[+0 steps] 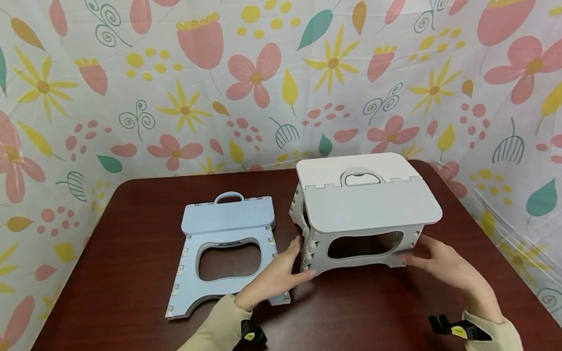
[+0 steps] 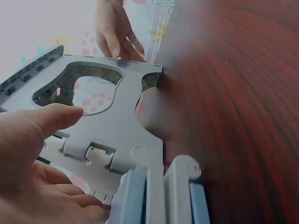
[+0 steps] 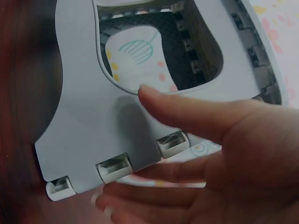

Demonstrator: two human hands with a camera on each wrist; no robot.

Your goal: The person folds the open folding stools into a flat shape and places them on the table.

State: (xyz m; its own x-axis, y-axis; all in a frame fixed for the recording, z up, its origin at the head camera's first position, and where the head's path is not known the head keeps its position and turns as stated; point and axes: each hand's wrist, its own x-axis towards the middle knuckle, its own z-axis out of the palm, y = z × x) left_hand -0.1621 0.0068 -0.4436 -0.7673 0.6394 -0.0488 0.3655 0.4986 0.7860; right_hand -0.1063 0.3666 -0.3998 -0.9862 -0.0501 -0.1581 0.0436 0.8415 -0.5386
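Observation:
A white folding step stool stands unfolded on the table, with its handle folded out of the split top. My left hand is at its left front corner, fingers extended along the side and thumb apart in front. At the right front leg is my right hand, its thumb over the front panel and its fingers extended beside the hinged edge. Whether either hand touches the stool I cannot tell. Left of it, a light blue folding stool lies folded flat, partly behind my left wrist.
The dark red-brown wooden table carries both stools. A floral cloth hangs behind the table and along its sides. Black straps with yellow labels are on both wrists.

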